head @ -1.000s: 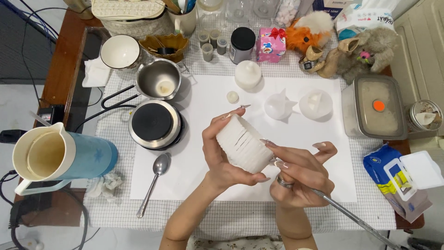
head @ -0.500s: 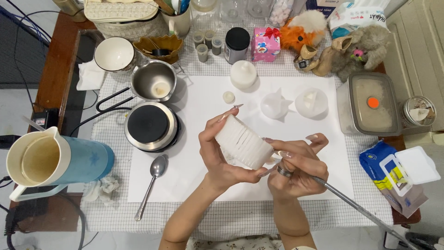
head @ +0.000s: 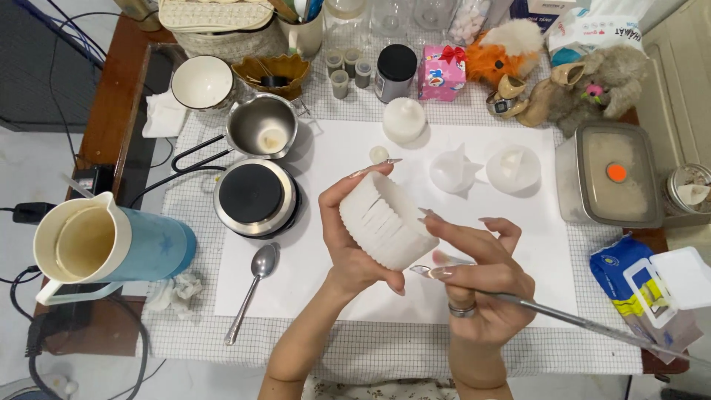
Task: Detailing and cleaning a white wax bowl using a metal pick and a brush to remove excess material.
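- Clasped in the left hand (head: 355, 244): a white ribbed mould (head: 385, 222), tipped on its side, held above the middle of the white sheet (head: 326, 296).
- Pinched in the right hand (head: 481, 278): a thin metal tool (head: 563, 318), fingertips touching the mould's lower rim.
- Seemingly still in hand: work on the mould, not yet set down or emptied.
- Already standing near the sheet's far edge: a white domed piece (head: 404, 118), a star-shaped clear mould (head: 453, 170) and a round one (head: 512, 167).
- At the sheet's left edge: a small black hotplate (head: 255, 196), a steel pot (head: 261, 127), a spoon (head: 252, 289).
- At the table's right edge: a blue-and-yellow wipes pack (head: 641, 285), white flap open; beside it a lidded container (head: 611, 174) with an orange round sticker.
- Along the far edge: a pink gift box (head: 441, 72) with red bow, a black-lidded jar (head: 394, 72).
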